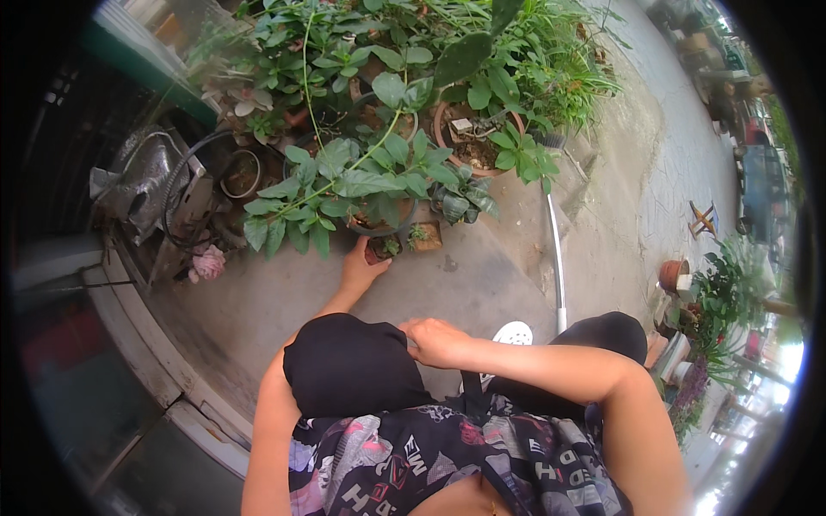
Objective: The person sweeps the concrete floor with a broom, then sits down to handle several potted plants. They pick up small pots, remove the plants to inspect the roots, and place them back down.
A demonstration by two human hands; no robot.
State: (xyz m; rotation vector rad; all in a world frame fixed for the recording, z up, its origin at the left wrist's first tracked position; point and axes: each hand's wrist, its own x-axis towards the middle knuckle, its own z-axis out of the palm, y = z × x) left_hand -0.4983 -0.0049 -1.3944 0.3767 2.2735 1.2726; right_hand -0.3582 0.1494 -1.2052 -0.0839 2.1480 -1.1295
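My left hand point(362, 267) reaches past my knee to the concrete floor, with fingers and thumb around a small pot point(375, 254) that holds a green succulent point(390, 246). Right beside that pot is a small square pot point(427, 237) with brown soil and a little green plant at its edge. My right hand point(437, 340) rests at my black-trousered knee point(355, 361), its fingers curled. Whether something small is in those fingers cannot be made out. Over the small pots hangs a leafy vine point(361, 184) from a larger round pot point(384, 226).
A terracotta-coloured pot point(481, 171) and dense foliage fill the far side. A long-handled brush point(556, 258) lies to the right. At left are a black hose point(169, 206), a pink flower point(208, 263) and a door sill point(129, 329). A folding stool point(703, 219) stands farther right.
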